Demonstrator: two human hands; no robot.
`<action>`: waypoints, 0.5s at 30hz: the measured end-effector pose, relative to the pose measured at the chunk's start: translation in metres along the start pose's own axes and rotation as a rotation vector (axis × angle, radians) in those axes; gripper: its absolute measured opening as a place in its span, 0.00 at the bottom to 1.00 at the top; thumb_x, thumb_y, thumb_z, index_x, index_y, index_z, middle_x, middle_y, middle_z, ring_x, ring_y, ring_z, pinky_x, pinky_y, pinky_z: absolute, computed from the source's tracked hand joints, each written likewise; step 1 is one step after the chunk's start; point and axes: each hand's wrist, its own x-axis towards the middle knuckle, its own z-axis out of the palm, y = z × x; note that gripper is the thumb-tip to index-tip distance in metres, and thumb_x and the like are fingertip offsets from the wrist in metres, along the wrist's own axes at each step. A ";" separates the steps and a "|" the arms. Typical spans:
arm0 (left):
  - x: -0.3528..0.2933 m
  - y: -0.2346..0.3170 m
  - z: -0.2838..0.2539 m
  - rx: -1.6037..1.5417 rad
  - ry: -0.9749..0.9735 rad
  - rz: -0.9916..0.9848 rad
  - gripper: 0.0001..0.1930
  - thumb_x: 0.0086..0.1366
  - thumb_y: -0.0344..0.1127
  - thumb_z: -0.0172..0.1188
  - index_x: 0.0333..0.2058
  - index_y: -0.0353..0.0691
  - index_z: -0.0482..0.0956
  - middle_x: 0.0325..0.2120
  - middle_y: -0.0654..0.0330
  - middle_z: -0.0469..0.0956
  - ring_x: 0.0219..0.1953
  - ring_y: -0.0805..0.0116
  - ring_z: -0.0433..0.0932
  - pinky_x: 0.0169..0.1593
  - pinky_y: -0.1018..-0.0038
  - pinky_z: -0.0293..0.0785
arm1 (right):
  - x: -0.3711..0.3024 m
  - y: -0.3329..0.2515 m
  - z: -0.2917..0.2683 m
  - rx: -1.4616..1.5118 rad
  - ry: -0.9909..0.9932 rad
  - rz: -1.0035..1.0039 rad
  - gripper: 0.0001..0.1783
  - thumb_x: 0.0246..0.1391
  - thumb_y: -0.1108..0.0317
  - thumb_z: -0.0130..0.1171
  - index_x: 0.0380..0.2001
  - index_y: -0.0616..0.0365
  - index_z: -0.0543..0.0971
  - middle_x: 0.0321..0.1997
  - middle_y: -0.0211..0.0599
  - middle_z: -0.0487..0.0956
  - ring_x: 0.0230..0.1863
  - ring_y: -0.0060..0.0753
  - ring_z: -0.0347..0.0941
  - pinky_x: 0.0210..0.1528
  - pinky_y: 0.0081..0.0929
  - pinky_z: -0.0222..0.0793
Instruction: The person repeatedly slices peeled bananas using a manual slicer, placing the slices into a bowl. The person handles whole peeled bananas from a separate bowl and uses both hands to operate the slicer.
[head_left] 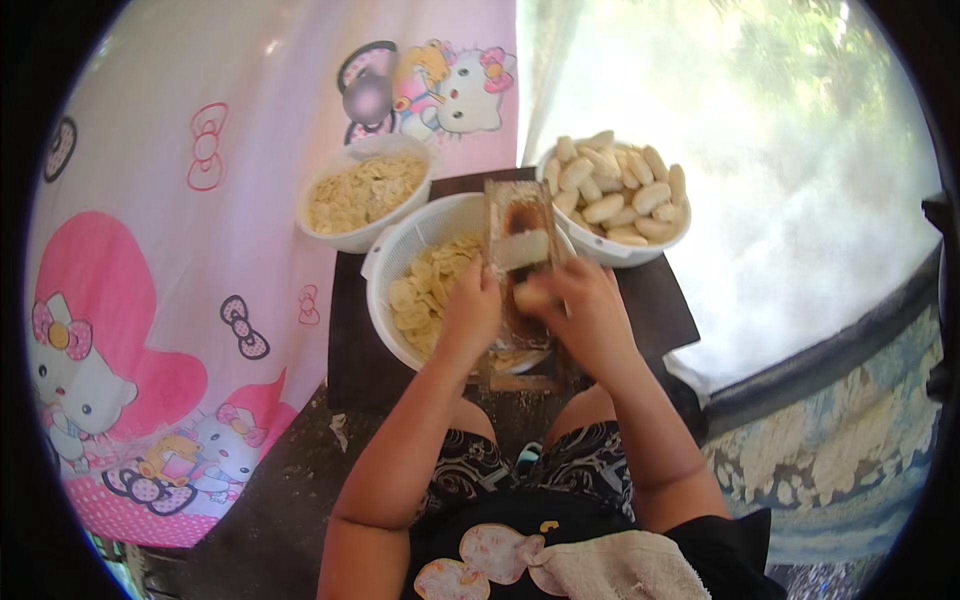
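A wooden slicer board [518,196] with a pale metal blade plate [521,250] lies across a white basin [385,310]. Thin round banana slices [428,290] fill the basin's left side. My left hand [473,308] is closed on the slicer's left edge. Over the lower part of the board, my right hand [588,305] is closed around a peeled banana [532,298], pressed to the wood; the fingers are slightly blurred and cover part of it.
Behind to the right, a white bowl [625,252] is heaped with peeled bananas [605,207]. Another white bowl [345,238] at the back left holds pale slices. All stand on a dark table [355,380]. A pink printed curtain [240,260] hangs at left. A towel [620,568] lies on my lap.
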 end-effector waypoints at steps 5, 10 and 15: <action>0.008 -0.002 -0.004 -0.107 -0.124 -0.089 0.24 0.73 0.39 0.44 0.61 0.29 0.67 0.52 0.37 0.75 0.56 0.45 0.73 0.60 0.64 0.65 | 0.089 0.040 0.028 0.022 0.158 0.049 0.12 0.48 0.65 0.65 0.33 0.62 0.83 0.37 0.46 0.77 0.43 0.53 0.74 0.47 0.42 0.70; -0.001 0.001 -0.013 -0.310 -0.131 -0.106 0.23 0.73 0.38 0.45 0.61 0.30 0.67 0.51 0.43 0.76 0.52 0.55 0.75 0.58 0.69 0.65 | 0.094 0.050 0.033 0.012 0.028 0.007 0.14 0.51 0.64 0.64 0.38 0.63 0.83 0.38 0.45 0.77 0.43 0.51 0.75 0.49 0.41 0.70; -0.015 0.004 -0.013 -0.486 -0.165 -0.220 0.21 0.75 0.38 0.47 0.60 0.32 0.69 0.51 0.53 0.76 0.52 0.68 0.72 0.57 0.74 0.65 | 0.087 0.050 0.029 0.038 0.024 -0.026 0.14 0.53 0.66 0.63 0.42 0.62 0.82 0.41 0.45 0.78 0.44 0.49 0.76 0.47 0.39 0.71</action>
